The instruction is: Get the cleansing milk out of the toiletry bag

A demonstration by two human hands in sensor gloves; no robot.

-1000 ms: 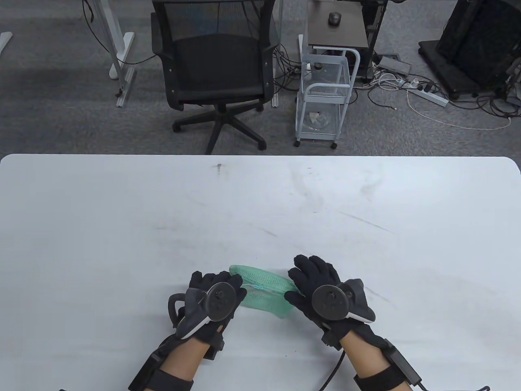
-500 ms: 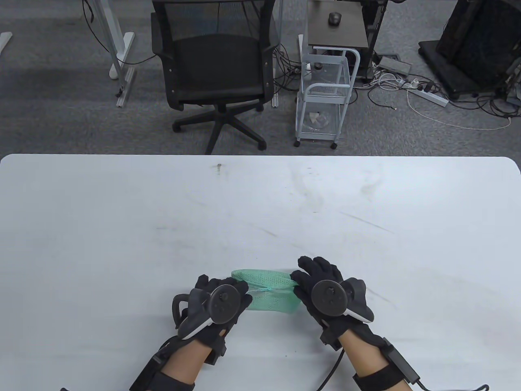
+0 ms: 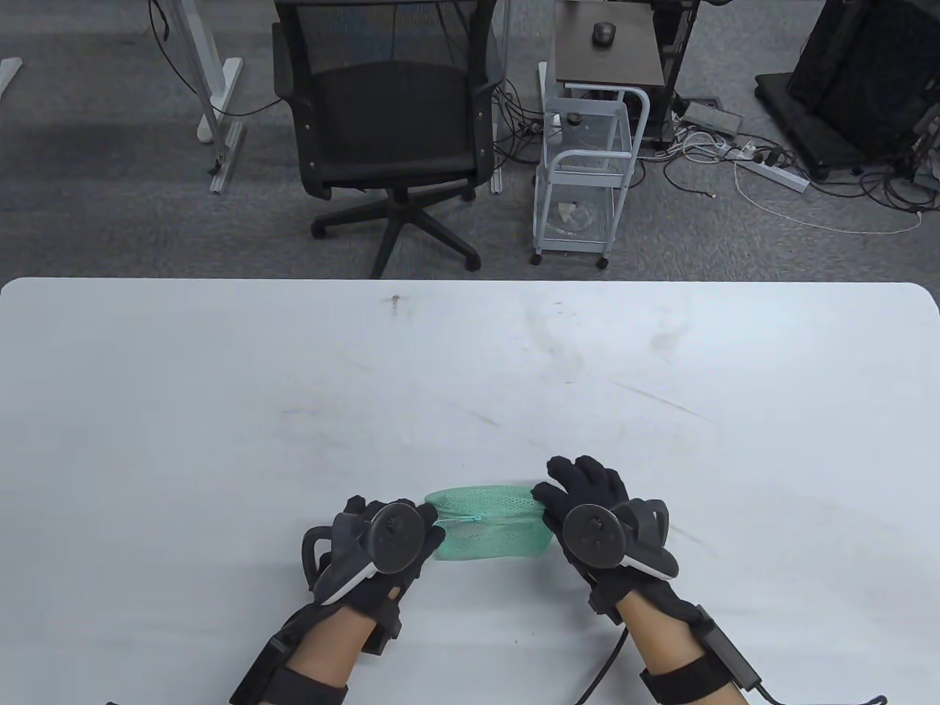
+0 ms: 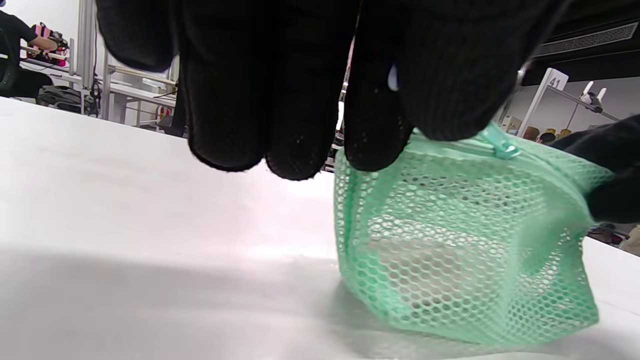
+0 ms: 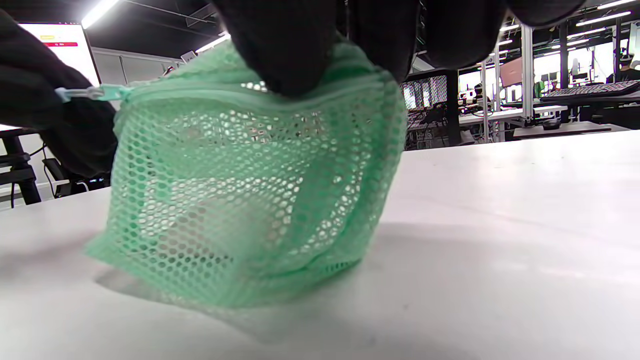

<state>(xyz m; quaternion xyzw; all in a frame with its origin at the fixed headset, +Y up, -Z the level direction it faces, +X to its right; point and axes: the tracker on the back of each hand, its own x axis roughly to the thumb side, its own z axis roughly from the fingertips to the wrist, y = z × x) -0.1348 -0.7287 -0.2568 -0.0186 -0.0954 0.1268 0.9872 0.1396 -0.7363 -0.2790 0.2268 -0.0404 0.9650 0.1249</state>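
The green mesh toiletry bag [image 3: 492, 525] stands on the white table [image 3: 470, 382] near its front edge, between my hands. Its zip looks closed. A pale shape shows through the mesh in the left wrist view [image 4: 425, 270] and the right wrist view [image 5: 210, 220]; I cannot tell what it is. My left hand [image 3: 433, 523] pinches the zip pull [image 3: 461, 516] at the bag's left end, thumb and forefinger together [image 4: 395, 140]. My right hand [image 3: 547, 503] grips the bag's top edge at its right end [image 5: 340, 75].
A black office chair [image 3: 389, 125] and a white wire cart [image 3: 587, 169] stand on the floor beyond the table's far edge. Cables and a power strip [image 3: 771, 172] lie at the back right.
The bag has turned from slanted to level with the table's front edge. My right hand has shifted a little right with it. Both hands keep their hold.
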